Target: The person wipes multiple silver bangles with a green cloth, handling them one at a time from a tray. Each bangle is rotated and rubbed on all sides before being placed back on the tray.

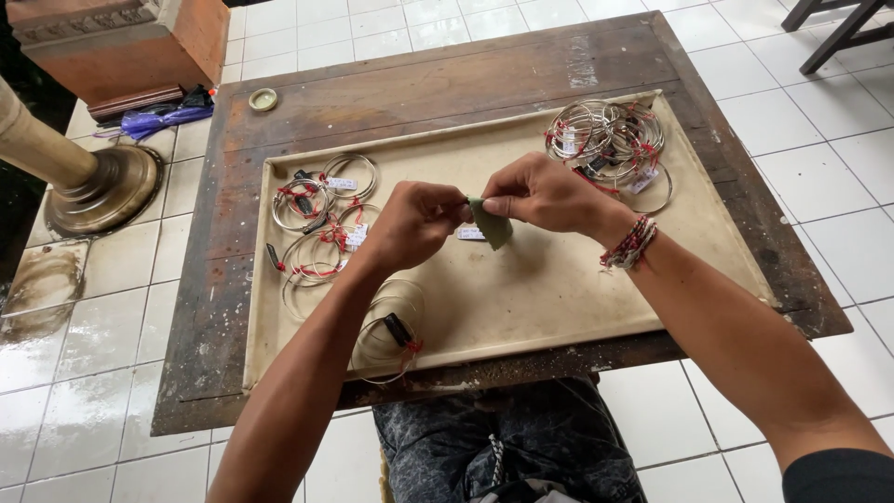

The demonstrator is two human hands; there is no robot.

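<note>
Here my left hand (pixel 414 224) and right hand (pixel 545 196) meet fingertip to fingertip, both pinching the green cloth (pixel 491 224) hanging between them

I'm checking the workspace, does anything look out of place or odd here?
One bangle bundle hangs over the tray's near rim instead of lying inside. Otherwise nothing stands out; both hands, left and right, pinch a green pad.

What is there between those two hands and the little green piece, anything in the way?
Nothing visible. Both the left hand and the right hand already pinch the green piece at its top edge, above the cream tray. The bundles of metal bangles lie off to the sides, apart from it.
</note>
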